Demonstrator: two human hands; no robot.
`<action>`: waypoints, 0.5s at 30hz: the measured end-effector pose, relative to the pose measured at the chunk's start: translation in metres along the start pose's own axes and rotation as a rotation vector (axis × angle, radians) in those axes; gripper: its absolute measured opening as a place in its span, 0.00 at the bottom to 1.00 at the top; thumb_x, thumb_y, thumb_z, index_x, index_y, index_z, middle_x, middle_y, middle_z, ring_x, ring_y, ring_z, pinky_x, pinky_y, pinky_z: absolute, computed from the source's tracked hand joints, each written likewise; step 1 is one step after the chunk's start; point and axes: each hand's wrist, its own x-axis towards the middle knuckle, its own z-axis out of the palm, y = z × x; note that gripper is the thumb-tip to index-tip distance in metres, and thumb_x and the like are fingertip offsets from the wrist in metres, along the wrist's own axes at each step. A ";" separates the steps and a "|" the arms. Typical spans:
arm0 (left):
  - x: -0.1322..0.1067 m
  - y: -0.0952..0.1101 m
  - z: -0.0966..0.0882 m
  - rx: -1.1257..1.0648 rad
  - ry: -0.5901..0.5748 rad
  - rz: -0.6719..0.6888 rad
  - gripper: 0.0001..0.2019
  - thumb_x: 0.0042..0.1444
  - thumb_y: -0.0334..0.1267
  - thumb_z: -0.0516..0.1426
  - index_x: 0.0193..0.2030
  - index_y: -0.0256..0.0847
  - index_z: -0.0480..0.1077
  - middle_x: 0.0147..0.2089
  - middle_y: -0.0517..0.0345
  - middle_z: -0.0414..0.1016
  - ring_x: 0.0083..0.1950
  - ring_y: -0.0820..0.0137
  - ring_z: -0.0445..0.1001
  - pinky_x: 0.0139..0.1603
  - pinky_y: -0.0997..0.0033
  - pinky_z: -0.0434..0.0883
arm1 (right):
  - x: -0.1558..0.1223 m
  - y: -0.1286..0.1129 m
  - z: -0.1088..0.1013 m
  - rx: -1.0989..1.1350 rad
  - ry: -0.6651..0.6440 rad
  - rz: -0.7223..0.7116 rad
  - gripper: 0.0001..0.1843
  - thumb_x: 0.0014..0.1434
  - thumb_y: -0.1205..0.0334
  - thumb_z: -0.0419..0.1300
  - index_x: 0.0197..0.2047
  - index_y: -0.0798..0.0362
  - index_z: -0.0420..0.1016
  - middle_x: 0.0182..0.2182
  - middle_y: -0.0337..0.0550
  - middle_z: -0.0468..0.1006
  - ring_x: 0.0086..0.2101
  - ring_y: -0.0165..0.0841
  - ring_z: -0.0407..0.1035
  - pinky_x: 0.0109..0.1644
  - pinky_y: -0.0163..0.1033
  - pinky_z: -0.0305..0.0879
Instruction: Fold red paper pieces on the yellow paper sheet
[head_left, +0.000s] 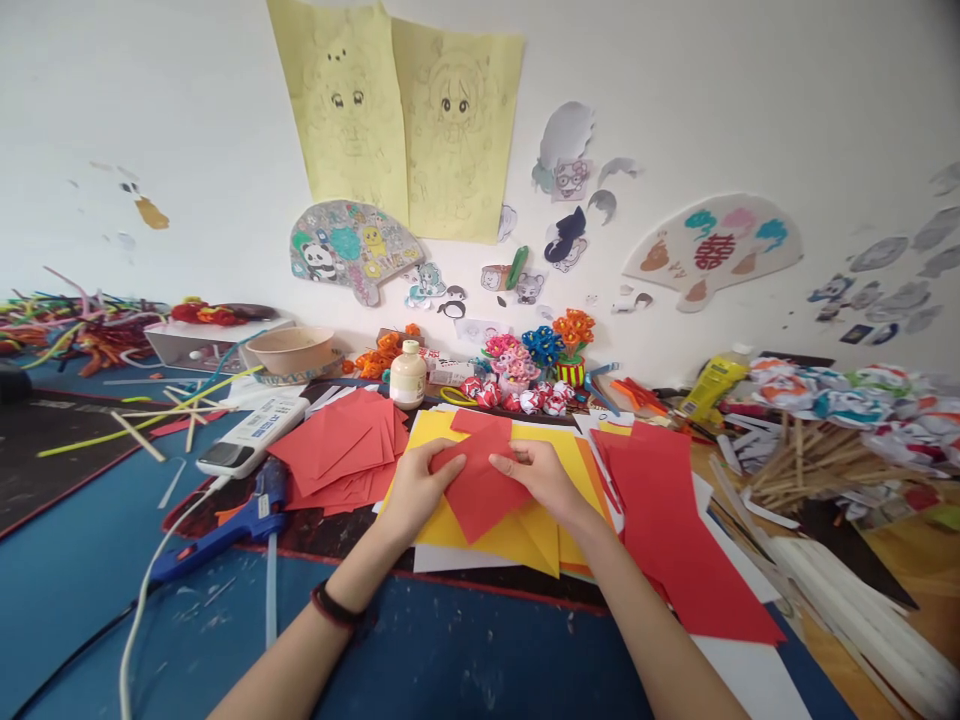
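Observation:
A square of red paper is held up between my two hands, one corner pointing down toward me. My left hand pinches its left side, thumb in front and fingers behind. On the right side my right hand grips it the same way. Beneath lie yellow paper sheets on top of white ones. Another piece of red paper shows just behind the held square. To the left is a loose pile of red paper squares; to the right lie larger red sheets.
A blue glue gun and a white power strip with cables lie at left. Behind the paper stand a cream bottle and pipe-cleaner flowers. Wooden sticks and a yellow bottle are at right.

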 end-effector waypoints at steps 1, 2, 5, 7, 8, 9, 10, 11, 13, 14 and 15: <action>0.001 -0.002 0.000 -0.053 0.020 -0.039 0.12 0.50 0.45 0.61 0.36 0.38 0.76 0.38 0.51 0.79 0.37 0.63 0.75 0.36 0.70 0.68 | 0.000 -0.001 -0.001 0.033 0.022 0.018 0.24 0.48 0.43 0.66 0.35 0.57 0.77 0.34 0.46 0.79 0.35 0.40 0.72 0.37 0.41 0.67; 0.001 -0.004 -0.001 -0.101 0.026 -0.087 0.13 0.49 0.46 0.62 0.35 0.38 0.76 0.35 0.51 0.79 0.34 0.64 0.75 0.33 0.71 0.68 | 0.000 -0.001 -0.002 0.065 0.052 0.035 0.23 0.47 0.43 0.67 0.35 0.57 0.78 0.35 0.47 0.79 0.36 0.40 0.72 0.39 0.41 0.66; 0.002 -0.006 -0.003 -0.107 -0.053 -0.180 0.12 0.47 0.45 0.63 0.32 0.37 0.74 0.31 0.52 0.78 0.30 0.66 0.74 0.29 0.72 0.66 | 0.000 -0.001 -0.005 0.121 0.112 0.057 0.22 0.49 0.45 0.66 0.35 0.57 0.78 0.35 0.48 0.79 0.34 0.38 0.72 0.37 0.39 0.65; 0.000 -0.004 -0.004 0.031 -0.078 -0.105 0.15 0.44 0.41 0.64 0.39 0.39 0.75 0.41 0.50 0.78 0.36 0.64 0.74 0.34 0.68 0.68 | 0.000 0.000 -0.005 0.092 0.082 0.055 0.21 0.51 0.46 0.66 0.35 0.57 0.78 0.32 0.46 0.78 0.32 0.36 0.70 0.34 0.37 0.63; -0.001 -0.002 -0.004 0.111 -0.079 -0.028 0.20 0.43 0.39 0.65 0.46 0.41 0.73 0.48 0.49 0.76 0.42 0.61 0.74 0.40 0.66 0.69 | -0.001 0.000 -0.004 0.057 0.050 0.053 0.21 0.51 0.46 0.65 0.33 0.57 0.78 0.31 0.45 0.78 0.30 0.35 0.69 0.32 0.36 0.62; -0.003 0.001 -0.004 0.180 -0.085 0.055 0.25 0.42 0.37 0.65 0.51 0.44 0.71 0.54 0.49 0.72 0.48 0.59 0.72 0.46 0.63 0.69 | -0.001 0.000 -0.003 0.016 0.013 0.055 0.20 0.51 0.45 0.66 0.32 0.57 0.78 0.29 0.43 0.77 0.29 0.33 0.68 0.31 0.36 0.60; -0.005 0.004 -0.003 0.229 -0.102 0.124 0.28 0.43 0.37 0.64 0.55 0.46 0.68 0.58 0.50 0.69 0.53 0.58 0.69 0.51 0.61 0.66 | -0.001 0.000 -0.002 -0.019 -0.028 0.059 0.20 0.50 0.45 0.66 0.30 0.57 0.77 0.27 0.42 0.76 0.27 0.33 0.67 0.30 0.35 0.59; -0.007 0.007 -0.002 0.255 -0.135 0.173 0.29 0.45 0.37 0.63 0.57 0.48 0.67 0.59 0.51 0.68 0.57 0.58 0.67 0.56 0.60 0.64 | -0.001 0.000 0.000 -0.042 -0.072 0.064 0.20 0.50 0.45 0.66 0.29 0.57 0.77 0.25 0.41 0.75 0.27 0.32 0.66 0.29 0.35 0.58; -0.010 0.012 0.001 0.274 -0.203 0.191 0.21 0.51 0.38 0.60 0.54 0.47 0.69 0.55 0.51 0.72 0.56 0.59 0.68 0.57 0.61 0.63 | -0.002 0.000 0.004 -0.062 -0.137 0.066 0.20 0.50 0.45 0.66 0.27 0.57 0.76 0.24 0.39 0.73 0.26 0.31 0.65 0.29 0.35 0.57; -0.010 0.013 0.002 0.279 -0.218 0.178 0.17 0.53 0.38 0.59 0.50 0.46 0.71 0.51 0.52 0.75 0.53 0.60 0.70 0.55 0.62 0.64 | -0.002 -0.001 0.005 -0.073 -0.149 0.058 0.20 0.51 0.45 0.65 0.27 0.57 0.76 0.24 0.39 0.73 0.26 0.31 0.65 0.30 0.35 0.57; -0.010 0.013 0.003 0.282 -0.219 0.160 0.13 0.54 0.38 0.58 0.46 0.45 0.73 0.47 0.52 0.76 0.49 0.61 0.72 0.52 0.64 0.66 | -0.001 -0.001 0.006 -0.088 -0.147 0.045 0.20 0.51 0.45 0.65 0.27 0.57 0.76 0.24 0.39 0.73 0.27 0.31 0.65 0.30 0.35 0.57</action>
